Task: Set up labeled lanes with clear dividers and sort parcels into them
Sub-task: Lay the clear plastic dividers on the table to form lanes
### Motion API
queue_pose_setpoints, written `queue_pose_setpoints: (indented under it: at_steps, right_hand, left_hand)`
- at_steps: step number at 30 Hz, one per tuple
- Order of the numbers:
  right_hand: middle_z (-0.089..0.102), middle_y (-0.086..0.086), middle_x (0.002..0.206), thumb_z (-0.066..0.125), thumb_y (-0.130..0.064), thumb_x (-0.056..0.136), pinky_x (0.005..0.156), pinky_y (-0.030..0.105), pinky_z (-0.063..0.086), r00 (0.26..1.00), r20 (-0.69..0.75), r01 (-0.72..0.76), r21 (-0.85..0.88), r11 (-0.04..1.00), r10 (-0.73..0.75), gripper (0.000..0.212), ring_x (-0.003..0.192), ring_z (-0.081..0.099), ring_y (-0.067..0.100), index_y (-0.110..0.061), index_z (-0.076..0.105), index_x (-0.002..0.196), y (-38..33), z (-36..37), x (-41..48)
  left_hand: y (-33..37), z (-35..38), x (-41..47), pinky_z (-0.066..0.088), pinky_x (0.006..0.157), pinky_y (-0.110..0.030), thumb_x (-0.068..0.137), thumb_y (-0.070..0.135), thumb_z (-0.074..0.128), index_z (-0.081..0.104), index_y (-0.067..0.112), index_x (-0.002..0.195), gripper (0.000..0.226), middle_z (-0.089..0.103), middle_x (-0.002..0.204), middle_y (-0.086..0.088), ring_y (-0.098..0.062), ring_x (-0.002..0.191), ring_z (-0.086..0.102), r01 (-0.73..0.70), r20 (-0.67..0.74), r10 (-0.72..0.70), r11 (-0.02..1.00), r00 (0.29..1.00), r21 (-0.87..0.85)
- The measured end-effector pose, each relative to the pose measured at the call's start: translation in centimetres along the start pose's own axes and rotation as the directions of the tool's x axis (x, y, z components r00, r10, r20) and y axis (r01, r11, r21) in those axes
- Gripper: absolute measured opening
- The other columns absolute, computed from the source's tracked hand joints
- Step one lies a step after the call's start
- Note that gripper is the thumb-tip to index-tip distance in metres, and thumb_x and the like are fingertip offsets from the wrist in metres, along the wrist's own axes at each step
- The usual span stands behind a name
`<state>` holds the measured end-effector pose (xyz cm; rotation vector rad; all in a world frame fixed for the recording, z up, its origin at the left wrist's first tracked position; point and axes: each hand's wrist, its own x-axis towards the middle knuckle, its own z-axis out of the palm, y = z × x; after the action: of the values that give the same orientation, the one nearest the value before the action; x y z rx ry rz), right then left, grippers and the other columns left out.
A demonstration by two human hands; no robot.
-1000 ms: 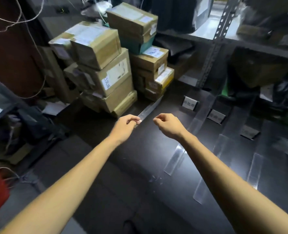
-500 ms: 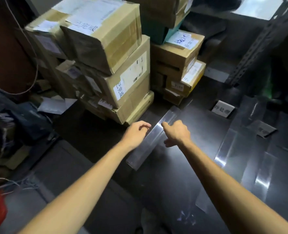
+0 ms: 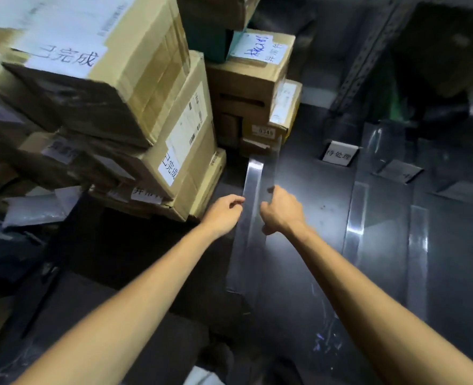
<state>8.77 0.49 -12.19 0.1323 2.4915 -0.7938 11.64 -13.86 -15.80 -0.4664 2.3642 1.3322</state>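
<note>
Pinching opposite edges of the clear divider strip (image 3: 253, 179), left hand (image 3: 224, 211) and right hand (image 3: 282, 213) flank it (fingers curled).

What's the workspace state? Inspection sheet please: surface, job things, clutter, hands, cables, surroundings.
Surface: dark floor, glare patch by the hands.
Job's things: clear divider strip between both hands; other strips lie to the right; label card stands beyond them; labeled cardboard boxes stacked left.
Clutter: loose pale sheets beside the stack.
Hands: left hand and right hand grip the strip's edges.
Cables: nothing seen.
Surroundings: metal shelf upright rear right.
</note>
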Motion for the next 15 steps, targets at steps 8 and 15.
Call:
queue_pose_setpoints:
  at_steps: [8,15]
  right_hand:
    - [0.075,0.008,0.098,0.048,-0.008,0.083,0.085,0.047,0.059,0.999,-0.003,0.038,0.268,0.963,-0.038,0.056,0.076,0.075,0.031,-0.019,0.046,0.138,2.0,-8.1,-6.7]
    - [0.075,0.004,0.097,0.045,-0.011,0.079,0.080,0.046,0.061,0.987,-0.161,0.061,0.320,0.946,-0.009,0.057,0.063,0.074,0.028,-0.021,0.048,0.135,8.6,-15.9,-13.3]
  left_hand:
    - [6.9,1.1,-1.2,0.037,0.111,-0.043,0.095,0.016,0.051,0.023,0.013,0.154,0.066,0.040,0.151,-0.015,-0.033,0.135,0.043,0.018,-0.054,-0.012,0.994,0.998,0.111]
    - [15.9,8.6,-5.7,0.052,0.086,-0.043,0.086,0.003,0.044,0.066,0.007,0.096,0.025,0.069,0.098,-0.016,-0.037,0.096,0.064,-0.171,-0.019,0.173,0.983,0.985,0.060]
